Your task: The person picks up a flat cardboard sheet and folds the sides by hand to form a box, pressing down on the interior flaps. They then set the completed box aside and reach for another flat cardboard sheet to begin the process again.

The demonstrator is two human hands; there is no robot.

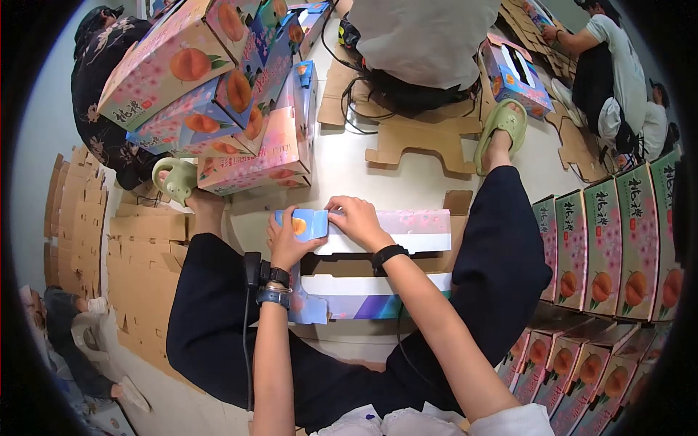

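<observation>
Clearly, the long, open cardboard carton with a brown inside (418, 243) lies on the pale floor (342, 163), between the person's dark-trousered legs (500, 240). Its far panel is pink with printed blossoms above a white strip; its near panel runs from white to blue, teal and purple. At the left end, a light-blue flap with an orange peach (313, 224) stands folded, another blue flap (311, 311) hanging nearer. The left hand (285, 243) grips the peach flap between thumb and fingers. The right hand's (356, 221) fingers are bent together, tips touching the seam beside it; whether they pinch the card, I cannot tell. Finished peach-printed boxes (607, 243) stand in rows at right.
</observation>
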